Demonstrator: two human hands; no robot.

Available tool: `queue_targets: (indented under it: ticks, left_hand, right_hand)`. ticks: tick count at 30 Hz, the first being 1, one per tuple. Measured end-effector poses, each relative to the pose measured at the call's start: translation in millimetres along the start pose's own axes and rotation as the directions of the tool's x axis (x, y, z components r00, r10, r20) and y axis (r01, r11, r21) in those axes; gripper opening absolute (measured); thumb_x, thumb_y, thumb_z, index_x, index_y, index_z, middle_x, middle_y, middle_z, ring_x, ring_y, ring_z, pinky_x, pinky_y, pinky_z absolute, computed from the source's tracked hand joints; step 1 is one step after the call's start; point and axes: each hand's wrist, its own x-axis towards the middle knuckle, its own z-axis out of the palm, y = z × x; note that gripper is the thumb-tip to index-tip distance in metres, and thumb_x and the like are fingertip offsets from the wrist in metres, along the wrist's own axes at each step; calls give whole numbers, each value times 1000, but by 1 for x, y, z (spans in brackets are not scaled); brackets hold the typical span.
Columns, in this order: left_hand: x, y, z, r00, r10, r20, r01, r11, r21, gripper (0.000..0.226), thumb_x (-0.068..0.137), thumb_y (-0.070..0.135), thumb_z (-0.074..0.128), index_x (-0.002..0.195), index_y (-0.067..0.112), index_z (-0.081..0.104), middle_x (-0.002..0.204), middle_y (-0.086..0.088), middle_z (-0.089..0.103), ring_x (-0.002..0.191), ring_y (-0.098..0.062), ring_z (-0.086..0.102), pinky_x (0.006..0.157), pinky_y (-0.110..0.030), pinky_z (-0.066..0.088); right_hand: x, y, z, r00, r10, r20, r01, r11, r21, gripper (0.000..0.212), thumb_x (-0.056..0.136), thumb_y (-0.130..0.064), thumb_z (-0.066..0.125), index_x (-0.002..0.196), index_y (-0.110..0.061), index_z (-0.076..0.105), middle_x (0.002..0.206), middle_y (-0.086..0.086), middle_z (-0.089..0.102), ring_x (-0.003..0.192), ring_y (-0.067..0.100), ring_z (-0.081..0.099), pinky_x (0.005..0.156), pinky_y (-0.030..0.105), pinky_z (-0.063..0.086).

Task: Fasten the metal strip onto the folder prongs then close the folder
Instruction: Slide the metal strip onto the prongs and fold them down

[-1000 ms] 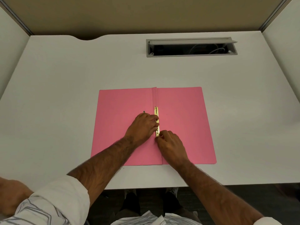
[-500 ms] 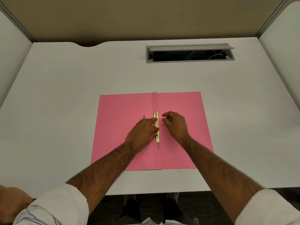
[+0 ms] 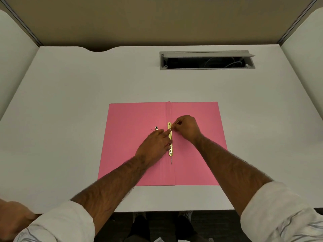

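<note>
A pink folder [image 3: 195, 163] lies open and flat on the white desk. A gold metal strip [image 3: 169, 137] runs along its centre fold. My left hand [image 3: 154, 145] rests flat on the strip's middle, fingers pressing it down. My right hand [image 3: 186, 127] is at the strip's far end, with thumb and forefinger pinched on a thin prong that sticks out there. At the near end a thin prong [image 3: 171, 159] lies flat, pointing toward me beyond the strip. A small dark metal piece [image 3: 156, 128] lies on the left flap just beyond my left fingertips.
A grey cable slot [image 3: 207, 60] with its lid up is set in the white desk [image 3: 70, 110] at the back right. White partition walls stand at both sides. Another person's hand [image 3: 12, 222] holds the desk's near left edge.
My right hand moved from the strip's near end up to its far end and pinched the prong there. The near prong now lies flat. My left hand stayed on the strip.
</note>
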Motion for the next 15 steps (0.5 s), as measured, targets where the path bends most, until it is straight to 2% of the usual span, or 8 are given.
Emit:
queue_targets:
  ticks: [3, 4, 7, 15]
  left_hand:
    - [-1, 1, -3, 1000, 20, -15, -20, 1000, 19, 20, 86, 24, 74, 106, 22, 77, 120, 2, 73, 113, -17, 63, 99, -33, 51]
    - [-1, 1, -3, 999, 20, -25, -20, 999, 33, 20, 86, 24, 74, 106, 22, 77, 120, 3, 72, 113, -16, 63, 99, -32, 51]
    - [1, 0, 1, 1000, -18, -9, 18, 998, -66, 25, 96, 18, 58, 118, 16, 71, 135, -5, 62, 122, -22, 56, 107, -37, 41]
    - [3, -1, 1, 999, -53, -9, 52, 992, -113, 27, 96, 19, 56, 120, 18, 68, 134, -4, 61, 120, -22, 54, 106, -33, 36]
  right_hand:
    - [3, 0, 2, 1000, -3, -21, 2, 999, -47, 11, 86, -12, 73, 90, -3, 78, 85, 13, 75, 75, 24, 67, 73, 35, 56]
    - [4, 0, 4, 1000, -2, -25, 0, 998, -62, 12, 86, -13, 73, 90, -3, 77, 86, 12, 75, 76, 22, 66, 72, 32, 55]
    - [7, -4, 7, 1000, 6, -30, -8, 996, -93, 14, 85, -17, 74, 91, -4, 77, 87, 10, 75, 76, 21, 66, 73, 32, 55]
    - [9, -8, 10, 1000, -30, -10, 27, 979, -202, 15, 89, -17, 69, 95, -6, 75, 90, 9, 75, 80, 22, 67, 79, 37, 57]
